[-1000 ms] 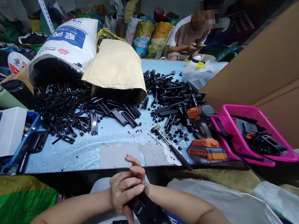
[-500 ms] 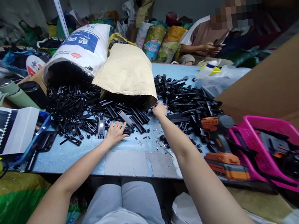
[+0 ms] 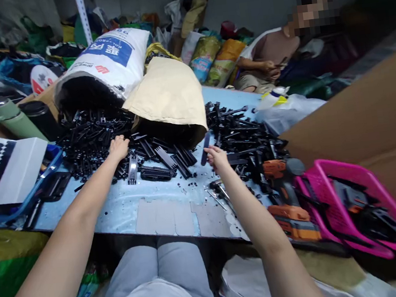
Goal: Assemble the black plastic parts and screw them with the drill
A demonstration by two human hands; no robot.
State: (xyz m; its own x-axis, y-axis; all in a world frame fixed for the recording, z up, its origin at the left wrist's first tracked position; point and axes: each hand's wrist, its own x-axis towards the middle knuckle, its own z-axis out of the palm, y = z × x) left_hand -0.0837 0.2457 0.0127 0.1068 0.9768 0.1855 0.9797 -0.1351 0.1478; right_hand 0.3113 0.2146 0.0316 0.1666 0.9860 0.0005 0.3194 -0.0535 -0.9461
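Observation:
My left hand (image 3: 118,147) reaches into the heap of black plastic parts (image 3: 89,134) spilling from the white sack (image 3: 109,58); its fingers curl down onto the parts. My right hand (image 3: 215,158) is lifted just above the light blue table (image 3: 125,204) and pinches a long black plastic strip (image 3: 205,147) that points up toward the tan sack (image 3: 168,92). A black assembled piece (image 3: 156,173) lies on the table between my hands. A second heap of black parts (image 3: 242,131) lies to the right of my right hand.
An orange cordless drill (image 3: 285,191) and a hammer (image 3: 220,191) lie at the right front edge beside a pink basket (image 3: 350,202) of parts. A white box (image 3: 7,170) and green bottle (image 3: 10,117) stand at left. Another person (image 3: 269,57) sits beyond the table; cardboard (image 3: 369,114) leans at right.
My left hand has moved left and farther back into the parts heap, leaving the black assembled piece on the table. My right hand has drawn back from the tan sack's mouth holding a black strip.

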